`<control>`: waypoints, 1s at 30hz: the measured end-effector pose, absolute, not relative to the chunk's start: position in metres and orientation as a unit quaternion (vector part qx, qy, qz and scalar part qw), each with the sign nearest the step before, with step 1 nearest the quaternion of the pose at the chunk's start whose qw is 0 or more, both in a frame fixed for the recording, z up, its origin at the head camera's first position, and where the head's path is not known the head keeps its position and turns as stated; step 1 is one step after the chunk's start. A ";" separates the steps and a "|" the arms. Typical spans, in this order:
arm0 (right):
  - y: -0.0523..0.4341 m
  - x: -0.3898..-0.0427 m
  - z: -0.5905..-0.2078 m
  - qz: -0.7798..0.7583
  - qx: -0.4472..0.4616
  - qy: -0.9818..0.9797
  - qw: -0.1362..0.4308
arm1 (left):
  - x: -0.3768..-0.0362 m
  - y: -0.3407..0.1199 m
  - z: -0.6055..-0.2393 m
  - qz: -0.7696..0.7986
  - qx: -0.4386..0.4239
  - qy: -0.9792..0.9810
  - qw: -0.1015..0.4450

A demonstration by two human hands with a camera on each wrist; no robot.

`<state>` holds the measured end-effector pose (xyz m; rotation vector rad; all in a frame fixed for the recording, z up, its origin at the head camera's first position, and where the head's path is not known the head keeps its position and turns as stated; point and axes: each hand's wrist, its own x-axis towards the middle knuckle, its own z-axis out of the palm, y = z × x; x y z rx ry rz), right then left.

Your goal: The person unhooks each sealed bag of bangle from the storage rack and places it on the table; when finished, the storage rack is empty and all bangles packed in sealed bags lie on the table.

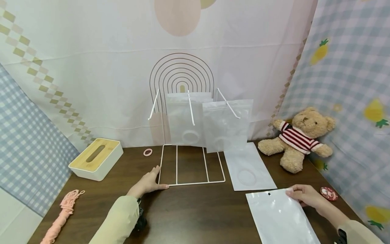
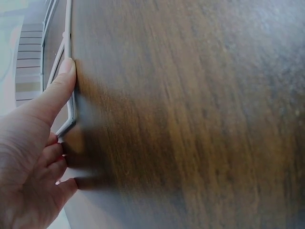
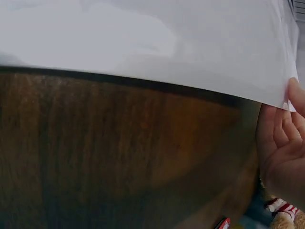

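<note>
My left hand [image 1: 147, 182] is spread at the front left corner of a white wire display rack [image 1: 198, 183], thumb [image 2: 61, 88] along the front bar and fingers by the left side bar. Out to the right, my right hand [image 1: 306, 195] pinches the top corner of a white plastic bag [image 1: 281, 217] with a small hang hole, between thumb [image 3: 296, 98] and fingers. Two translucent zip bags [image 1: 186, 115] hang from the rack's middle and right hooks, a faint ring shape low in the left one. Another white bag [image 1: 259, 169] lies flat beside the rack, a ring outline showing through.
A pink ring [image 1: 147, 152] lies left of the rack. Further left are a tissue box [image 1: 97, 159] with a wooden lid and a pink cord bundle [image 1: 61, 218]. A teddy bear [image 1: 300, 139] sits at the back right. A round red tin [image 1: 328, 193] lies beyond my right wrist.
</note>
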<state>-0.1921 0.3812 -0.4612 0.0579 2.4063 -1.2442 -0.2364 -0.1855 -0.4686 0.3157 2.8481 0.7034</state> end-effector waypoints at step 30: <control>0.273 -0.291 -0.323 -0.344 -0.104 0.931 -0.066 | -0.236 -0.186 -0.472 0.250 0.105 0.959 0.085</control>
